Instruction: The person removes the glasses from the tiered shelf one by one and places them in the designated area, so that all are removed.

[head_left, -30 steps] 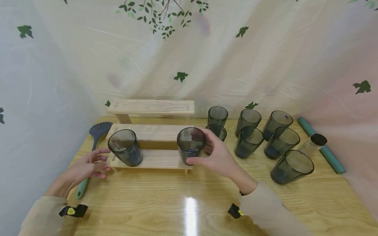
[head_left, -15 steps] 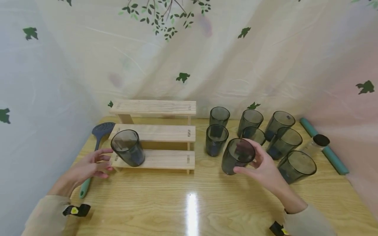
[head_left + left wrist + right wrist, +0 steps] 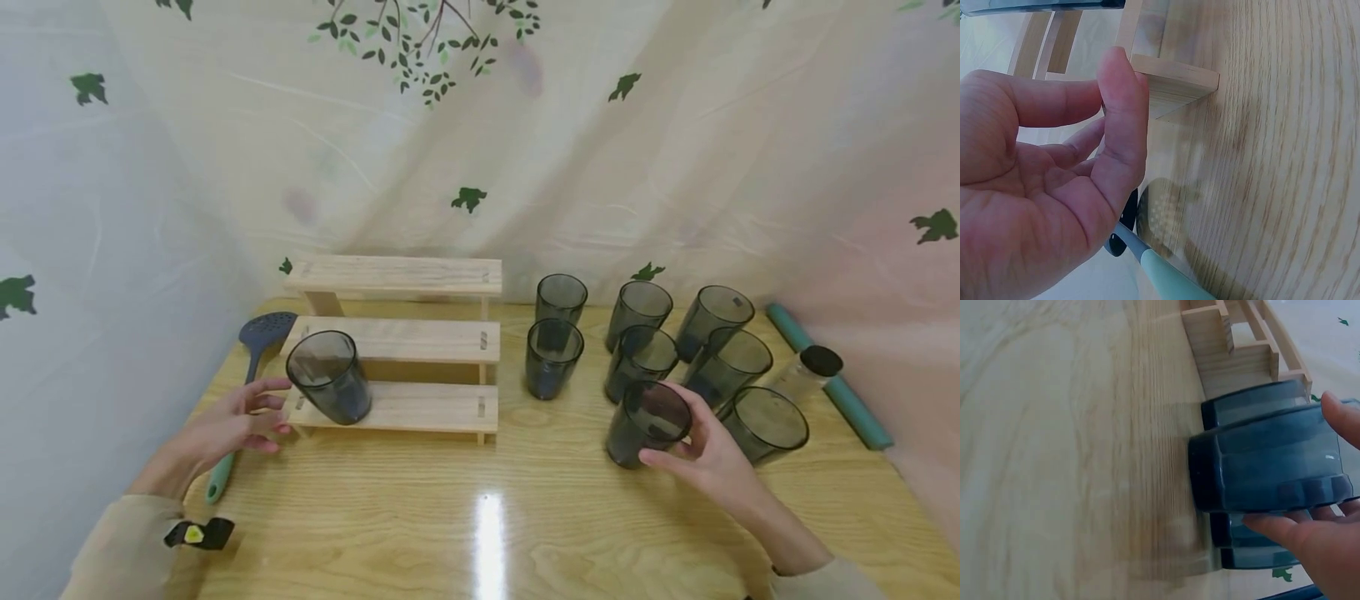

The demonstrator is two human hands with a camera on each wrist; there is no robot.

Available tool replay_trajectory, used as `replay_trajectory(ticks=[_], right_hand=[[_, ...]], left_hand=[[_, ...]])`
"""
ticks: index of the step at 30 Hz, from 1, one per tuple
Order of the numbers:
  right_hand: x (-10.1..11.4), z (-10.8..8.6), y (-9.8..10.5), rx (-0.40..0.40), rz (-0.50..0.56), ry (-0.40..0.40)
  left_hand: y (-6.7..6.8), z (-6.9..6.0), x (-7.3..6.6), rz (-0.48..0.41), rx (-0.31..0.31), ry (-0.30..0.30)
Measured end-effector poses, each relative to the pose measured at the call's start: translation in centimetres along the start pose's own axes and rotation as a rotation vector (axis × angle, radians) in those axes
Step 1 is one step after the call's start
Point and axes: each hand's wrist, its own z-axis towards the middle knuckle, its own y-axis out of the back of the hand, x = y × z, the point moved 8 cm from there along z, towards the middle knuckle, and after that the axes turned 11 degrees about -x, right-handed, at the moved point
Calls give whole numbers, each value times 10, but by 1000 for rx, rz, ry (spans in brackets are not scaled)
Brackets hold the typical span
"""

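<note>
My right hand grips a smoky grey drinking glass, thumb on the near side and fingers round the far side. The glass stands upright, in front of the middle column of similar glasses. In the right wrist view its base is close to the tabletop; whether it touches is unclear. My left hand, fingers loosely bent, is at the left end of the three-step wooden rack, by the lowest step. Contact with the rack cannot be made out. Another smoky glass stands on that step's left end.
Several matching glasses stand in rows right of the rack. A black-capped clear jar and a green roll lie beyond them. A slotted turner with a green handle lies left of the rack. Patterned cloth hangs behind.
The right hand has carried its glass from the right end of the rack's lowest step rightward to the front of the glass rows. The left hand stays about where it was.
</note>
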Motion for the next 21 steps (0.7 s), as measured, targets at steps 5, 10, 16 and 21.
replay_trajectory(ticks=[5, 10, 16, 21], right_hand=[[-2, 1, 2, 74, -3, -38], [-4, 3, 3, 99, -10, -67], [-5, 3, 3, 107, -16, -69], [18, 3, 4, 38, -97, 77]], left_hand=[[0, 0, -1, -4, 1, -1], [0, 0, 0, -4, 2, -5], [1, 0, 2, -3, 4, -9], [1, 1, 2, -5, 9, -9]])
